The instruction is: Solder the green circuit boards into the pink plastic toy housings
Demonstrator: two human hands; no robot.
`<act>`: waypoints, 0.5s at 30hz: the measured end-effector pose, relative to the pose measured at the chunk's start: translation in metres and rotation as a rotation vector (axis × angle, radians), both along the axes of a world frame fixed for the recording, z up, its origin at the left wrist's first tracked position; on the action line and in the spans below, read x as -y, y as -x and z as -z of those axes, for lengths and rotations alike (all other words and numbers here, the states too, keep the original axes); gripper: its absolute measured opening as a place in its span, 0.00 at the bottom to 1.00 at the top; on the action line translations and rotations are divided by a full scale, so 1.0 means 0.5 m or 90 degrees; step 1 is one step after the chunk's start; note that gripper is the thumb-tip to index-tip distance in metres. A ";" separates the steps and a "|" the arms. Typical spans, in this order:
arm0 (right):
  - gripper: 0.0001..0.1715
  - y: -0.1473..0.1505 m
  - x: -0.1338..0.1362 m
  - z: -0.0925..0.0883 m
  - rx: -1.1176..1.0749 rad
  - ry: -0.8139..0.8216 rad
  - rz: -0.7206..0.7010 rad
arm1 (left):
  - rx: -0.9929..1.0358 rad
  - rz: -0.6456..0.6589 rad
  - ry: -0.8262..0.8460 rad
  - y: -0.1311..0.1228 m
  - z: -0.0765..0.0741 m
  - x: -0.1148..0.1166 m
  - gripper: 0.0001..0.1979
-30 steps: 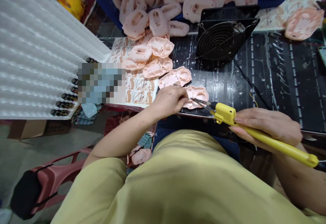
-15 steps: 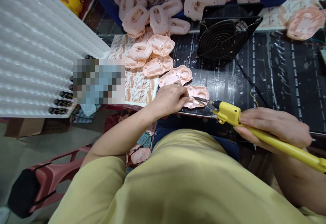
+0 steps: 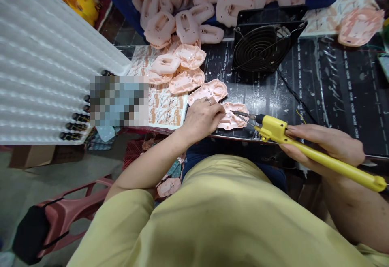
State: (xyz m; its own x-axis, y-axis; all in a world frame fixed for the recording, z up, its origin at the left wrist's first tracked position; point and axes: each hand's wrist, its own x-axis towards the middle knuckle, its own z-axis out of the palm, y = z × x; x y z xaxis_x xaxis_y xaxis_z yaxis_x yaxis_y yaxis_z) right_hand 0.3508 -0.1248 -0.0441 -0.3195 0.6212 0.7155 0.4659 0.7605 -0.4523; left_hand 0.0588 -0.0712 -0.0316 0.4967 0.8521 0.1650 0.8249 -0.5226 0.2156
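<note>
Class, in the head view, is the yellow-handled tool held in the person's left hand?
No, the yellow-handled tool is gripped in the right hand, while the left hand rests on a pink moulded piece.

Pink moulded plastic shell [image 3: 234, 121] lying flat under the metal tips of a yellow-handled tool [image 3: 273, 129]

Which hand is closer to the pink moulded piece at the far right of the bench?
Right. The right hand is slightly left of the pink moulded piece and below it in view. The left hand is farther, well left of it and below.
</note>
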 end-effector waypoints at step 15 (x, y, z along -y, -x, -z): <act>0.16 -0.015 -0.052 -0.017 -0.004 0.035 -0.179 | -0.156 0.041 0.054 -0.038 -0.061 -0.025 0.13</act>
